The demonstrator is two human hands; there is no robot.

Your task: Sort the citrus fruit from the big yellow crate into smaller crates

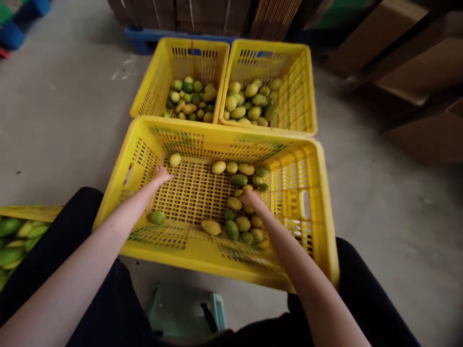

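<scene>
A large yellow plastic crate [217, 262] with slotted walls lies in front of me between my knees. My left hand [163, 174] is inside its left part, fingers curled; whether they hold anything is hidden. Just beyond it lies a pale yellow oval fruit [175, 160], and a green fruit [156, 218] lies nearer to me. On the right side, my right hand [252, 197] is closed around a yellow-green oval fruit [247, 188], mostly covered by the fingers. Several yellow and green fruits [242, 223] lie around that hand, and a yellow one [211, 227] rests by the near wall.
Two yellow crates, left [148, 91] and right [307, 91], stand against the far side, partly filled with fruit. Another crate [32, 212] with green fruit is at my left. Cardboard boxes [419, 62] stand at right; a pale green stool [218, 311] is below.
</scene>
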